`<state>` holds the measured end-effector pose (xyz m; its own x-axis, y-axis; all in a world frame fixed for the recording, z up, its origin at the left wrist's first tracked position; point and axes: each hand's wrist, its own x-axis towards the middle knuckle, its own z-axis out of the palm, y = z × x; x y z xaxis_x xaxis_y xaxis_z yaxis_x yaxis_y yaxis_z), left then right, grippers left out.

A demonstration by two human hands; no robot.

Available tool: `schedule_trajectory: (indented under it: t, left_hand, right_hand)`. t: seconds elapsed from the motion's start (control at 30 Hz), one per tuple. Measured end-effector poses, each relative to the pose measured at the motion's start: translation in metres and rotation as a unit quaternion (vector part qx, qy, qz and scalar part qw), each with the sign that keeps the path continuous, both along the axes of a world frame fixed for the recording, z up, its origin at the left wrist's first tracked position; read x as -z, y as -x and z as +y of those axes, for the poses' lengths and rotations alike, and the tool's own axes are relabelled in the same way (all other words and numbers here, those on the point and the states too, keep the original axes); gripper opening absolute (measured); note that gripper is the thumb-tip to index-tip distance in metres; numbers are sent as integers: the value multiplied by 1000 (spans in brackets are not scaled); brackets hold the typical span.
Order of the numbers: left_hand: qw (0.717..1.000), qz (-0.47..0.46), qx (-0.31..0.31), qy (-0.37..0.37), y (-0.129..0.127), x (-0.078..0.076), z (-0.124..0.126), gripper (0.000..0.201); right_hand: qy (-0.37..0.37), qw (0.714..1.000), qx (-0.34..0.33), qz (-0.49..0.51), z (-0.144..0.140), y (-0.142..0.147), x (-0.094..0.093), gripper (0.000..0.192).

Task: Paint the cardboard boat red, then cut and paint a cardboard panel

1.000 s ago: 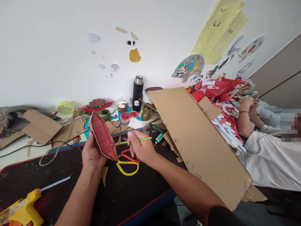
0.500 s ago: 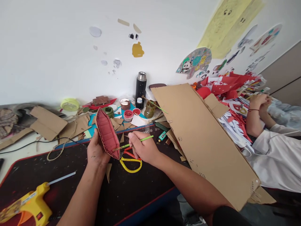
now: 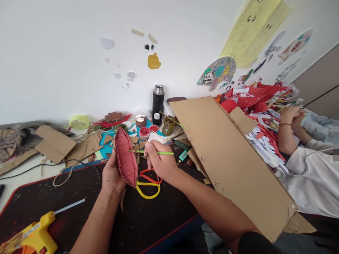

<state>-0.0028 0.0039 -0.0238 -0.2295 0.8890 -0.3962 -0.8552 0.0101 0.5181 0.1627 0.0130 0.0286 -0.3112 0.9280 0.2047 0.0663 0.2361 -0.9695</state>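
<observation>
My left hand point(image 3: 112, 176) is closed around the lower left side of a boat-shaped cardboard piece point(image 3: 126, 157), its inside painted pinkish red and its corrugated edge showing. Between the fingers of my right hand point(image 3: 160, 158) is pinched a thin green paintbrush point(image 3: 165, 153). The brush tip lies at the painted inner face, around its middle. Below my right hand rest scissors with red and yellow handles point(image 3: 148, 190), partly hidden by the cardboard piece. Behind the hands stand an open tub of red paint point(image 3: 144, 132) and a jar of murky olive liquid point(image 3: 168, 126) with another brush in it.
A yellow glue gun point(image 3: 34, 234) lies at the front left on the dark mat point(image 3: 76, 218). A large cardboard sheet point(image 3: 227, 158) slants across the right side. A black thermos point(image 3: 158, 98) stands by the wall. At far right, another person's hands point(image 3: 291, 114) are near red and white paper.
The cardboard piece has turned slightly and shifted right in my left hand. The brush tip has moved from its lower end up to about the middle.
</observation>
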Motion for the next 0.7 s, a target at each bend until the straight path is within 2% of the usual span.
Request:
schedule_trajectory:
  t: [0.17,0.4,0.7]
  left_hand:
    - [1000,-7,-5,11,-5,-3,0,37]
    - [1000,16,-6,10,-3,2,1,41]
    - [998,5,-44,44,-8,-11,0,35]
  right_hand:
    - [-37,997,22,-63,8,1,1,47]
    - [-18,1000,20,4,16,4,5,46]
    - [-28,998,48,24,23,2,-4,51]
